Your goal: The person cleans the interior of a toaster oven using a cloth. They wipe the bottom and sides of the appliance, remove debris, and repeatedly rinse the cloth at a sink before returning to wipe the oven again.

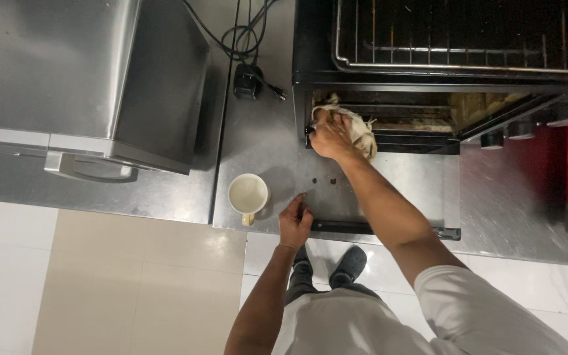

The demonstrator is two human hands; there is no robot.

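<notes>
fingers: right hand (331, 135) clamped on rag (361, 135); left hand (295, 223) loosely curled, resting on oven door (402, 187)
step: wiping oven opening, 12 o'clock
next: likely firmer scrub inward
cup (248, 194): 9 o'clock of left hand

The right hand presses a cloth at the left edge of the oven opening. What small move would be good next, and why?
Probably slide the cloth to the right along the lower front edge of the oven. The right hand has it at the left corner, and brownish dirt shows further right inside. The left hand rests on the open door, which steadies it.
</notes>
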